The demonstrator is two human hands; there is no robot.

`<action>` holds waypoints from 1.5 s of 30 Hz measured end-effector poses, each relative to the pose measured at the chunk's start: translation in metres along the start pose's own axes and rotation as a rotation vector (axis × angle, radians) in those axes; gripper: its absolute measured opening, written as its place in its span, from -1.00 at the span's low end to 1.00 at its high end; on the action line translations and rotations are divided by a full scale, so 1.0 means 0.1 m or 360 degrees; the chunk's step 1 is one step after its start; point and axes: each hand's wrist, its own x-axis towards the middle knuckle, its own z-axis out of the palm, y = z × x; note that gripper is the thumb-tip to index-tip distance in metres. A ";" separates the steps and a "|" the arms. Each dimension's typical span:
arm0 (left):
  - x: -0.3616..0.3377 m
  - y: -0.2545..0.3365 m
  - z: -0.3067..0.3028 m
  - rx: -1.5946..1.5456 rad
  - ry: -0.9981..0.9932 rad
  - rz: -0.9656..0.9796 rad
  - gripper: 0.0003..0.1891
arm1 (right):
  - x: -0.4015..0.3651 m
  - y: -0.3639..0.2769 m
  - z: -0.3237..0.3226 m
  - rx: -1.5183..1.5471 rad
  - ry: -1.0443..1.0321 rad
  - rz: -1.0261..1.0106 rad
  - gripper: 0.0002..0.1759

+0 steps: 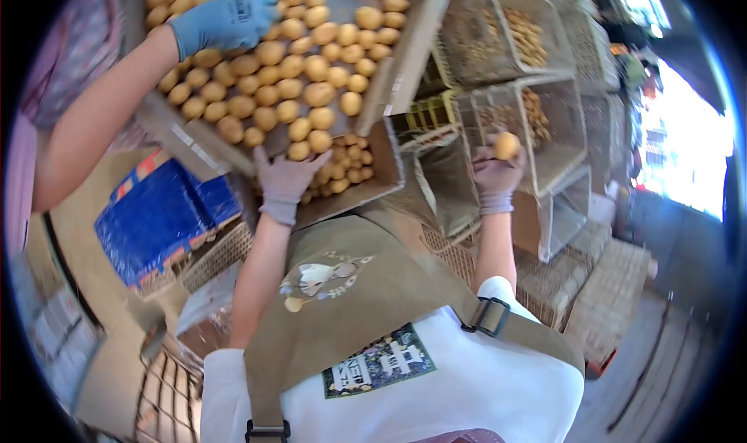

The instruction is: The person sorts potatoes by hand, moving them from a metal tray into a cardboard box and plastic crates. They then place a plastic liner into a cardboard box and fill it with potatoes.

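Observation:
Many round yellow-brown potatoes (pixel 317 94) lie on a sorting tray with raised wooden sides (pixel 405 62). At its near lip is my left hand (pixel 286 180) in a pale glove, fingers spread, close to the lowest potatoes and holding none that I can see. Below the lip, a box (pixel 387 157) contains smaller-looking potatoes (pixel 342 171), partly hidden by that hand. Out to the right, my right hand (pixel 498 175), also gloved, grips a single potato (pixel 506 145) beside the open bins.
A co-worker's blue-gloved hand (pixel 226 21) rests over the potatoes at upper left. Stacked clear bins (pixel 556 120) with potatoes stand right, above wicker-like crates (pixel 599 287). A blue plastic-wrapped bundle (pixel 159 217) sits on a crate at left.

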 end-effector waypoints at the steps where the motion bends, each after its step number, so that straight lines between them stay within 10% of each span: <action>1: 0.00 0.01 0.04 -0.0131 0.0127 -0.0071 -0.13 | 0.14 -0.39 -0.66 0.0291 -0.0043 -0.0184 -0.38; 3: 0.05 0.04 -0.09 -0.0225 -0.0016 -0.0161 -0.14 | 0.02 -0.99 -1.05 0.0390 0.0503 -0.1069 -0.36; 6: 0.07 -0.03 0.00 -0.0030 0.0069 -0.0112 0.02 | 0.19 -1.47 -1.85 0.0171 0.0321 -0.0987 -0.46; 11: 0.06 -0.06 0.05 -0.0065 0.0080 -0.0165 0.01 | -0.13 -0.36 0.10 -0.0532 0.0311 -0.0555 -0.66; 17: 0.00 -0.05 0.03 0.0045 -0.0084 -0.0020 -0.18 | -0.42 0.78 1.27 -0.2300 -0.1267 -0.1544 -0.63; 20: -0.05 -0.05 0.11 -0.0119 0.0048 -0.0003 -0.22 | -0.49 1.14 1.50 -0.2302 -0.1563 -0.1183 -0.59; 24: -0.05 -0.02 0.00 -0.0045 -0.0179 0.0022 -0.21 | -0.23 1.58 1.80 -0.2567 -0.1332 -0.1551 -0.50; 27: 0.07 -0.04 -0.11 0.0277 -0.0221 0.0203 -0.19 | 0.06 1.45 2.12 -0.3522 -0.1269 -0.1043 -0.54; 32: 0.02 -0.07 0.03 -0.0098 0.0000 0.0026 -0.14 | 0.79 1.63 2.21 -0.4279 -0.0970 -0.1171 -0.29; 39: 0.00 -0.04 0.04 -0.0178 0.0063 -0.0013 -0.16 | 0.48 1.34 2.40 -0.3859 -0.1116 -0.1077 -0.07; 43: 0.01 -0.01 -0.03 0.0147 0.0027 0.0196 -0.13 | 0.14 0.66 1.93 -0.2683 -0.1242 -0.2168 -0.44; 45: 0.06 -0.07 -0.11 0.0755 -0.0056 0.0452 -0.07 | 0.52 0.14 1.20 -0.2723 -0.0360 -0.2101 -0.63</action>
